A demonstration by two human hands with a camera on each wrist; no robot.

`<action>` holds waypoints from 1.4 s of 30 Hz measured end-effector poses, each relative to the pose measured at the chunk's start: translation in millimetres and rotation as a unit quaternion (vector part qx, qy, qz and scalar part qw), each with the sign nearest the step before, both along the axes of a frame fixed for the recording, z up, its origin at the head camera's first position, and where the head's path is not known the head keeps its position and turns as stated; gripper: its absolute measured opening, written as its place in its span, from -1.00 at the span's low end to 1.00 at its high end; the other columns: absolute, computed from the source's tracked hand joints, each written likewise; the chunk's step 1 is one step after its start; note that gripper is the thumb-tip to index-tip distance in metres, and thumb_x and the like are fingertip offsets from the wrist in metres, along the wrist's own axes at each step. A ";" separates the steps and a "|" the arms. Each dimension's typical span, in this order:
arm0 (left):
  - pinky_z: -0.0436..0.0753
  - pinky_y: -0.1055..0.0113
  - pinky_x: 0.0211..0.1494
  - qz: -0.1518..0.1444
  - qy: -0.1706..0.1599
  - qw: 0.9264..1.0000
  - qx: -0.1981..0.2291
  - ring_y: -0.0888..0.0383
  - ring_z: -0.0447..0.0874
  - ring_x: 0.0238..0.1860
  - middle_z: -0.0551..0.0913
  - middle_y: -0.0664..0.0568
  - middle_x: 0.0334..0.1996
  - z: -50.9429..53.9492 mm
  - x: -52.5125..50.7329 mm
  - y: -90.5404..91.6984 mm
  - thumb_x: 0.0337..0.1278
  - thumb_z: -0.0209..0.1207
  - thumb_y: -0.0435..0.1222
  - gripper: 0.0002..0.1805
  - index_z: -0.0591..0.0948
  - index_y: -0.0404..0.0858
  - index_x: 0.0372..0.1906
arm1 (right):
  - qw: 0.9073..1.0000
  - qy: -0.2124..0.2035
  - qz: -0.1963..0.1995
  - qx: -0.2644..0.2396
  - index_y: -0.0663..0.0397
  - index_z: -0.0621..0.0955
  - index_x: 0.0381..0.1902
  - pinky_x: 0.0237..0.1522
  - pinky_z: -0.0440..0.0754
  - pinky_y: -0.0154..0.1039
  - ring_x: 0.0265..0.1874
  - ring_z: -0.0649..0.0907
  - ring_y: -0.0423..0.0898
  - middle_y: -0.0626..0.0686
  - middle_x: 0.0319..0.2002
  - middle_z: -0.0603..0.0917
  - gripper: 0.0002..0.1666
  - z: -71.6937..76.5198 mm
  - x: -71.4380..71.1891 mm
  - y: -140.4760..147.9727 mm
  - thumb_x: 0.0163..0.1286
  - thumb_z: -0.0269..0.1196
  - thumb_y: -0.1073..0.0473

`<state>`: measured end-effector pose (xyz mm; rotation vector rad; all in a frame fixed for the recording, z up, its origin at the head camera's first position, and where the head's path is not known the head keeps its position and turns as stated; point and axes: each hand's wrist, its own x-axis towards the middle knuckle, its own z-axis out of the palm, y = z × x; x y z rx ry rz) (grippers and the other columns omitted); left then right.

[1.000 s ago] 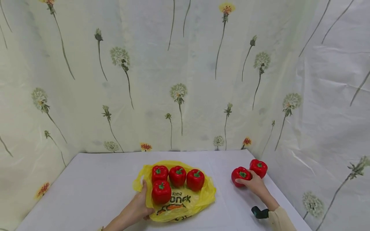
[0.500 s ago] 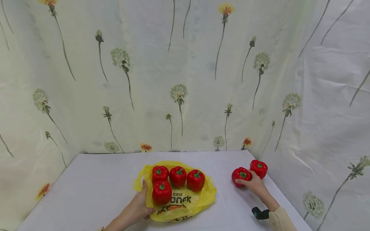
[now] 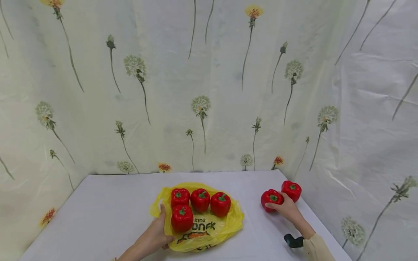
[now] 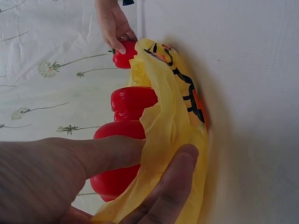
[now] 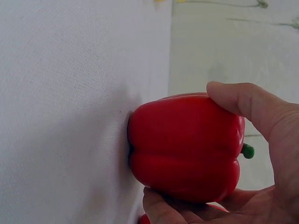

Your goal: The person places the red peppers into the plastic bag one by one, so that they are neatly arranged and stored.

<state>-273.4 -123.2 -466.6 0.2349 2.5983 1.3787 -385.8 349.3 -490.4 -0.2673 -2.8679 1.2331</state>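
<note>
The counter [image 3: 114, 210] runs white on both sides of the yellow bag [image 3: 230, 228], widest towards my left, and a strip of it parts the bag from the two peppers at my right. Its far edge meets the flower-printed backdrop [image 3: 212, 65]; its right edge slants in close beside the loose pepper [image 3: 292, 190]. My left grip [image 3: 155, 233] is closed on the bag's rim, the thin, crinkled plastic pinched between thumb and fingers. Four peppers [image 3: 182, 219] sit in it, glossy, red and lobed, with green stems up; black lettering and orange print mark its wall. My right grip [image 3: 290, 210] is clamped round the held pepper [image 3: 268, 198], thumb on one side, fingers on the other. Its base is at the counter's fine-woven surface; whether it touches, I cannot tell. Against half a second ago, bag, peppers and both grips keep their places; only the whole head view has shifted slightly.
</note>
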 end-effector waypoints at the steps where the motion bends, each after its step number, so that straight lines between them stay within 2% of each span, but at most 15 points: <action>1: 0.62 0.27 -0.60 0.000 0.000 1.000 0.001 0.15 0.58 -0.68 0.58 -0.15 -0.36 -0.1 -0.1 0.2 -0.17 0.38 -0.49 0.28 -0.38 -0.55 0.44 | 1.000 0.002 0.001 0.001 0.39 0.00 0.43 0.05 0.56 0.26 0.25 0.19 0.45 0.49 0.29 0.19 0.31 0.3 0.4 -0.3 0.06 0.42 -0.24; 15: 0.64 0.27 -0.57 0.015 -0.014 1.000 -0.008 0.14 0.58 -0.66 0.59 -0.14 -0.36 0.5 -2.5 1.4 -0.19 0.40 -0.48 0.28 -0.33 -0.54 0.45 | 1.000 0.003 0.005 0.001 0.39 0.03 0.42 0.02 0.59 0.23 0.25 0.21 0.44 0.49 0.28 0.22 0.31 6.0 1.2 0.2 0.01 0.46 -0.21; 22: 0.65 0.27 -0.56 0.017 -0.023 1.000 -0.007 0.13 0.59 -0.64 0.61 -0.19 -0.29 1.3 -4.2 0.9 -0.19 0.41 -0.48 0.28 -0.32 -0.54 0.45 | 1.000 -0.002 0.008 0.001 0.37 0.04 0.42 0.02 0.59 0.23 0.26 0.21 0.44 0.48 0.30 0.21 0.31 12.4 0.3 -2.9 0.00 0.47 -0.22; 30: 0.64 0.27 -0.55 0.007 -0.023 1.000 -0.003 0.13 0.59 -0.66 0.58 -0.05 -0.50 2.2 -2.5 1.6 -0.17 0.39 -0.48 0.27 -0.35 -0.55 0.44 | 1.000 0.000 0.007 -0.005 0.38 0.06 0.40 0.00 0.61 0.21 0.25 0.22 0.44 0.49 0.28 0.22 0.29 20.6 4.9 -10.7 -0.01 0.48 -0.18; 35: 0.64 0.27 -0.56 0.003 -0.017 1.000 -0.004 0.14 0.59 -0.67 0.57 -0.04 -0.54 2.5 -1.3 2.0 -0.16 0.38 -0.49 0.27 -0.35 -0.57 0.43 | 1.000 0.002 0.001 -0.026 0.38 0.06 0.38 0.00 0.62 0.19 0.25 0.22 0.42 0.47 0.28 0.22 0.27 21.4 6.5 -12.7 -0.01 0.49 -0.16; 42: 0.63 0.28 -0.58 -0.004 -0.006 1.000 -0.004 0.14 0.59 -0.68 0.57 -0.04 -0.56 2.5 -0.9 1.1 -0.16 0.38 -0.48 0.27 -0.37 -0.58 0.43 | 1.000 0.005 0.006 -0.022 0.40 0.09 0.38 -0.02 0.63 0.18 0.24 0.24 0.42 0.47 0.28 0.24 0.29 26.8 8.6 -16.6 -0.03 0.48 -0.21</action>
